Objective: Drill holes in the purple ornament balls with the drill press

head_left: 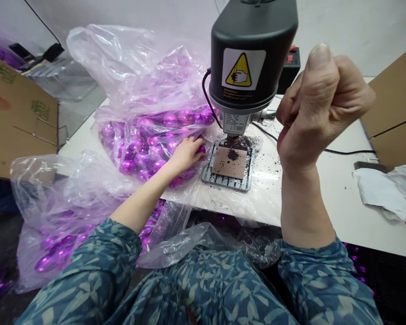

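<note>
My left hand (186, 154) reaches into the open plastic bag (122, 58) of shiny purple balls (135, 151). Its fingers and thumb are bent round one purple ball (201, 149) at the bag's right side. My right hand (320, 101) is raised in a fist at the right of a black bench drill press (250, 58). The fist is closed on the press's lever handle (269, 115), most of which the fingers hide. Under the press head, a flat brown board (229, 163) with a small dark hole lies on the slotted metal base (226, 182), strewn with dark shavings.
A second plastic bag (61, 225) of purple balls hangs at the table's left front. Cardboard boxes (16, 117) stand on both sides. A black cable (348, 152) crosses the white table (345, 198), near white paper (380, 192) at the right. Clear plastic lies along the front edge.
</note>
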The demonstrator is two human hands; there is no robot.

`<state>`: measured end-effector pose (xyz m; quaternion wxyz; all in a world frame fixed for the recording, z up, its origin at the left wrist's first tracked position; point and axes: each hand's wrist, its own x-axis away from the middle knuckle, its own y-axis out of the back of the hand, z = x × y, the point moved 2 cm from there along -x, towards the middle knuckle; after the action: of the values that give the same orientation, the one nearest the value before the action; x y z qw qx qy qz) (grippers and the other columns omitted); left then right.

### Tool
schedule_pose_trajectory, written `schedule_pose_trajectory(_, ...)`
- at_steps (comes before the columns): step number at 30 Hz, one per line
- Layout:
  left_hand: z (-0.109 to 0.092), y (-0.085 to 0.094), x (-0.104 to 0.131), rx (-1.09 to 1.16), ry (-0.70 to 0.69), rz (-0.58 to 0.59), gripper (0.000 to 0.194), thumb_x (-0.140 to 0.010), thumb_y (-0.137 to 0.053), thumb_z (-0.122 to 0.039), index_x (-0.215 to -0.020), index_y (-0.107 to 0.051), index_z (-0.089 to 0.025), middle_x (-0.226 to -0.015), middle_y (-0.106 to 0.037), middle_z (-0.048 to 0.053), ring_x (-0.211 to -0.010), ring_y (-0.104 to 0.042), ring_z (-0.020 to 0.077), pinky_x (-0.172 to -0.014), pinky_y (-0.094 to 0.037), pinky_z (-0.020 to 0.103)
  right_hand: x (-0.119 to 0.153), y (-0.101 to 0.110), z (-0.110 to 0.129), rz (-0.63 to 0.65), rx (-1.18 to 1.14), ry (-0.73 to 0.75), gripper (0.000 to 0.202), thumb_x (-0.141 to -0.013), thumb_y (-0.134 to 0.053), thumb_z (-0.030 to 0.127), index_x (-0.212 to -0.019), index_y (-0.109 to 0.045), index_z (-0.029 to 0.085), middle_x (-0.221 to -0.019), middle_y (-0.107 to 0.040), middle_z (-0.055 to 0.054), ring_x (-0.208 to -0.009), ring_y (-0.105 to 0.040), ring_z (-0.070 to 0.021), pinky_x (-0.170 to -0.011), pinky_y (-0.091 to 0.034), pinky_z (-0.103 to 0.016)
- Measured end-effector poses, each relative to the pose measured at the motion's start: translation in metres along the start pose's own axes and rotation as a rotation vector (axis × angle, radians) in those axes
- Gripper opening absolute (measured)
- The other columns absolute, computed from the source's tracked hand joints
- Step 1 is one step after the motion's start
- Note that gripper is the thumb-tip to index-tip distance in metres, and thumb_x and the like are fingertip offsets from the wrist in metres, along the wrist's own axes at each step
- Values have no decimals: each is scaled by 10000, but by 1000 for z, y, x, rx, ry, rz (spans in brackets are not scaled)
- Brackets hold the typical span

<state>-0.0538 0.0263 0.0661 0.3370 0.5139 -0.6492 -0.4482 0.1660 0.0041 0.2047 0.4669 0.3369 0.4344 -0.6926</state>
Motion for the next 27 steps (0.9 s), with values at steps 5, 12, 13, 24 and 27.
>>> schedule_pose_trajectory(5, 1, -24, -1, 972, -10, -70, 516, -948, -806, -443, -1352, -673, -151, -1073, -799, 118, -923, -765, 207, -864, -648, 374, 0, -3, 2, -44, -28, 23, 577, -868, -704, 532, -571, -305, 238, -483, -300, 81, -383, -299, -59, -443, -218, -311)
schedule_pose_trajectory(12, -7, -75, -14, 1237, 58, -66, 624, -808, -916, -517, -1265, -727, -137, -1102, -821, 110, -965, -782, 208, -915, -634, 357, 1, -3, 5, -23, 80, 26, 564, -871, -625, 590, -588, -262, 263, -484, -278, 62, -394, -279, -104, -468, -264, -358)
schedule_pose_trajectory(13, -8, -77, -15, 1218, 53, -85, 632, -808, -913, -521, -1272, -725, -134, -1108, -822, 112, -977, -782, 214, -916, -631, 357, 1, -3, 6, -18, 107, 26, 567, -869, -607, 605, -590, -250, 264, -482, -279, 58, -397, -278, -108, -469, -265, -360)
schedule_pose_trajectory(24, -27, -87, -9, 870, -172, -154, 532, -846, -878, -313, -1317, -684, -159, -1312, -752, 138, -1101, -758, 229, -966, -641, 372, 1, -4, 7, -30, 141, 21, 639, -930, -503, 726, -595, -218, 262, -481, -243, 58, -390, -280, -92, -452, -286, -353)
schedule_pose_trajectory(27, -29, -92, -6, 886, -191, -123, 550, -878, -859, -328, -1360, -649, -164, -1338, -742, 152, -1138, -758, 239, -992, -648, 393, 3, -3, 9, -39, 127, -9, 641, -922, -539, 715, -596, -229, 259, -492, -253, 56, -399, -289, -97, -468, -256, -364)
